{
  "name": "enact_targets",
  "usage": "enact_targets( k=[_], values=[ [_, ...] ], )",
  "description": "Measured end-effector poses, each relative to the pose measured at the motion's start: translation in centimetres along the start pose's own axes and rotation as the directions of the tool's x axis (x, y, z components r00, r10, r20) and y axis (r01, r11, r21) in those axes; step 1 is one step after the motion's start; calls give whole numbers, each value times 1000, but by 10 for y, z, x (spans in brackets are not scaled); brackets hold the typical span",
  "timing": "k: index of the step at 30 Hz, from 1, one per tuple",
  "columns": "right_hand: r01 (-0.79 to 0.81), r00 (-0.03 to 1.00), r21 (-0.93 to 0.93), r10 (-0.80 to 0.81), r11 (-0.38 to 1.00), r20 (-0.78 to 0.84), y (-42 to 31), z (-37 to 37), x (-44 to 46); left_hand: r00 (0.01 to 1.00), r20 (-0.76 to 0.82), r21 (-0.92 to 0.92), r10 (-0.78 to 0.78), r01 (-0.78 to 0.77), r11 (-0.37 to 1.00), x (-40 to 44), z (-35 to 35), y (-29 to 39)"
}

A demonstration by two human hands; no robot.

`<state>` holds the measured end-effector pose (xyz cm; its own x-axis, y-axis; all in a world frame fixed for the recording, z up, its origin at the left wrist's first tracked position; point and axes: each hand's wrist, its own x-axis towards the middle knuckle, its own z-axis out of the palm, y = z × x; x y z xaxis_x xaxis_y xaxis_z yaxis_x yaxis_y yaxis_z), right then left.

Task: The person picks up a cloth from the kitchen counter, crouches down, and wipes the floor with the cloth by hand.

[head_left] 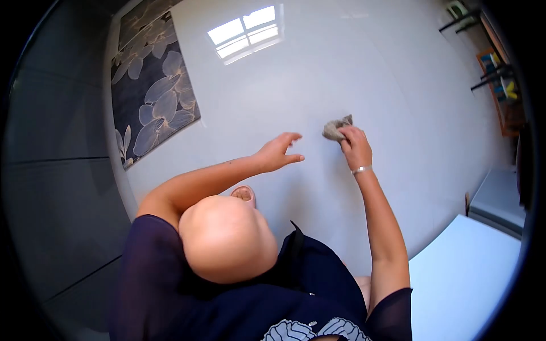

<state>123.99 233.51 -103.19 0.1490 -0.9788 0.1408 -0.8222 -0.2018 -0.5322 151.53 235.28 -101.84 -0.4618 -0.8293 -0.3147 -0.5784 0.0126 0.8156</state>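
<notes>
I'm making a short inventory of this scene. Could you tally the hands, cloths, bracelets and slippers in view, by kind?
Hands: 2, the left hand with its fingers apart and the right hand gripping the cloth
Cloths: 1
Bracelets: 1, the bracelet on the right wrist
Slippers: 1, the pink slipper
Total: 5

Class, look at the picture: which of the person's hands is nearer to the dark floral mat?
Left. The left hand is apart from the dark floral mat, to its right in view; the right hand, holding a crumpled cloth, is farther out on that side.
</notes>
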Motion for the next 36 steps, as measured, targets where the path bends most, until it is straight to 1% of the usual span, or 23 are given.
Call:
enact_targets(
  k=[1,2,3,4,5,6,7,8,10,12,13,14,16,17,18,20,22,24,27,30,33,34,36],
  values=[
    [-58,996,111,50,992,74,-14,-8,-3,1000,-23,-12,-3,3,1000,0,-1,-3],
    [-128,983,215,95,968,155,-33,-12,-6,979,-142,19,149,-148,989,1,3,-5],
    [-144,978,353,79,925,192,-47,-9,-8,921,-251,72,299,-291,954,1,7,-7],
    [-13,987,400,-52,916,151,-51,4,-10,907,-290,-45,306,-332,942,1,14,-8],
    [-43,979,434,-48,900,197,-72,4,-8,963,-192,-282,188,-237,930,-1,11,-5],
    [-75,969,466,-46,882,243,-94,4,-6,994,-65,-493,93,-113,863,-3,8,-4],
    [-91,974,475,-22,875,227,-105,11,-5,999,-26,-588,41,-49,807,-7,5,-7],
    [-108,978,485,4,868,210,-112,18,-5,999,-34,-594,37,-50,803,-12,2,-13],
    [-99,978,444,5,890,207,-116,37,-9,988,-121,-655,-99,-4,756,-26,-4,-29],
    [-201,966,455,99,868,238,-116,53,-20,963,-120,-462,-240,160,872,-45,-30,-45],
    [-216,958,444,100,870,269,-112,58,-27,910,-356,-199,-212,148,969,-52,-29,-67],
    [-211,952,397,96,893,290,-111,58,-33,822,-559,79,-109,184,980,-59,-27,-90],
    [-265,924,371,124,890,363,-102,62,-46,822,-570,367,-4,259,893,-68,-37,-108],
    [-287,918,357,148,889,368,-98,62,-50,871,-489,445,53,197,874,-68,-33,-118],
    [-350,886,354,184,867,425,-94,61,-54,881,-471,437,48,186,880,-64,-20,-124],
    [-424,844,338,233,840,483,-87,60,-59,955,-239,620,176,11,784,-55,2,-131],
    [-456,847,352,276,818,454,-82,58,-67,954,-233,663,188,14,749,-34,9,-140],
    [-538,811,346,359,769,462,-73,55,-78,921,-245,676,304,-62,734,0,-1,-140],
    [-626,762,345,453,699,463,-66,52,-84,864,-325,702,384,-52,710,91,-34,-133],
    [-689,717,319,547,650,433,-63,40,-81,817,-416,708,400,15,706,179,-53,-123],
    [-709,704,338,588,619,399,-57,39,-85,823,-438,685,362,46,727,191,-37,-104],
    [-708,706,357,598,610,379,-54,41,-85,875,-325,696,358,-35,717,172,-28,-96],
    [-719,694,367,594,590,407,-55,40,-83,913,-114,709,392,-201,675,117,-1,-91]
  ],
)
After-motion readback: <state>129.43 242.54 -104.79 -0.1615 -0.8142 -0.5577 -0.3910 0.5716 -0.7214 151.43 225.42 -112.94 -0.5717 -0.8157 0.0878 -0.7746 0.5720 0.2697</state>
